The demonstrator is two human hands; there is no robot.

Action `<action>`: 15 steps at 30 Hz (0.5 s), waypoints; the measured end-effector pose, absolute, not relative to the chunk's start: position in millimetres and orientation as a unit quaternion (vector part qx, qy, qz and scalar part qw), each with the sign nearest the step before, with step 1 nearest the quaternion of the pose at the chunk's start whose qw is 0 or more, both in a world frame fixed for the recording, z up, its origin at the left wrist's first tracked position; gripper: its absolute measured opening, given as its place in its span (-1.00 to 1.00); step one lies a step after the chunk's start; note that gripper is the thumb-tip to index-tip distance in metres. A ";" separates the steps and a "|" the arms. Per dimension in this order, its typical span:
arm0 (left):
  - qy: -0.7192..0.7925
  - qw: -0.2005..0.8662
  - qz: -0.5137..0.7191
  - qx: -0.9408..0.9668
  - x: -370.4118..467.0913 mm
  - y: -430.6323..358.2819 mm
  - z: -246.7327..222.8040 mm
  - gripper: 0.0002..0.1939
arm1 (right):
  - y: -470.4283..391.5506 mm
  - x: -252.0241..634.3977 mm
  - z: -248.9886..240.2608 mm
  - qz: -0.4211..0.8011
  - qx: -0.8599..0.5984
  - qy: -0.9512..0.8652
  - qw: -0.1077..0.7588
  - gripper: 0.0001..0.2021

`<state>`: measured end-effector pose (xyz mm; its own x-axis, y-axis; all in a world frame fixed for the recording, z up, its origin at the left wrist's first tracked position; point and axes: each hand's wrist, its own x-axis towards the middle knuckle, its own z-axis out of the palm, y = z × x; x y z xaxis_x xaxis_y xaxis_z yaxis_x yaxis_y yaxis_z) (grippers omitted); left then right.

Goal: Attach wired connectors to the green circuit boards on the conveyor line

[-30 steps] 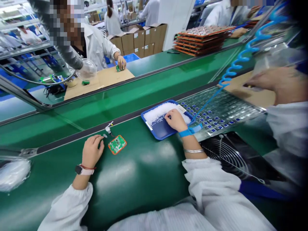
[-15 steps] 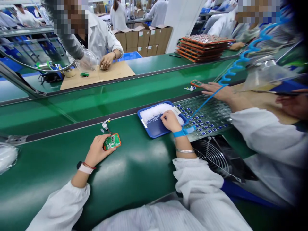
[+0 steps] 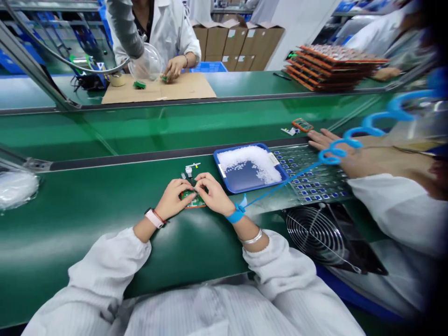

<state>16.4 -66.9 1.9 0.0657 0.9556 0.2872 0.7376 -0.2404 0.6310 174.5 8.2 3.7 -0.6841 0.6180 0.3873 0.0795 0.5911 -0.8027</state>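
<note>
My left hand (image 3: pixel 172 198) grips the left side of a green circuit board (image 3: pixel 196 201) in an orange frame, low over the green table. My right hand (image 3: pixel 212 192) is at the board's upper edge, its thumb and fingertips pinched together; whatever they hold is too small to make out. Just beyond the fingers lies a small white connector piece (image 3: pixel 189 171) with a dark wire running to the board. To the right of my hands a blue tray (image 3: pixel 235 187) contains small white pieces (image 3: pixel 262 158), heaped along its far and right sides.
Rows of small blue parts (image 3: pixel 308 179) lie right of the tray, near a black fan (image 3: pixel 311 231). A blue coiled cord (image 3: pixel 301 173) runs to my right wrist. Another person's hand (image 3: pixel 332 144) reaches in from the right. A plastic bag (image 3: pixel 17 189) lies at far left.
My right hand has left the tray and come to the board, its fingers still pinched. The board and my left hand now appear further right. The whole view has shifted.
</note>
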 end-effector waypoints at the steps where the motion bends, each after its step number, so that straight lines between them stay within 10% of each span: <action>1: 0.598 0.167 0.357 0.698 17.0 -65.7 1.3 -0.84 | 7.4 173.3 0.0 0.403 -0.212 -0.825 0.334 -0.87; 15: 0.626 0.252 0.361 0.644 21.7 -53.7 1.1 -0.88 | 14.3 181.9 -14.1 0.389 -0.243 -0.845 0.276 -0.88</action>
<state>21.7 -53.7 1.1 -0.0437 0.9878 0.1492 0.6248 -0.0895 0.7756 181.9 14.3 -14.1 -0.7304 0.6245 0.2767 0.1955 0.5793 -0.7913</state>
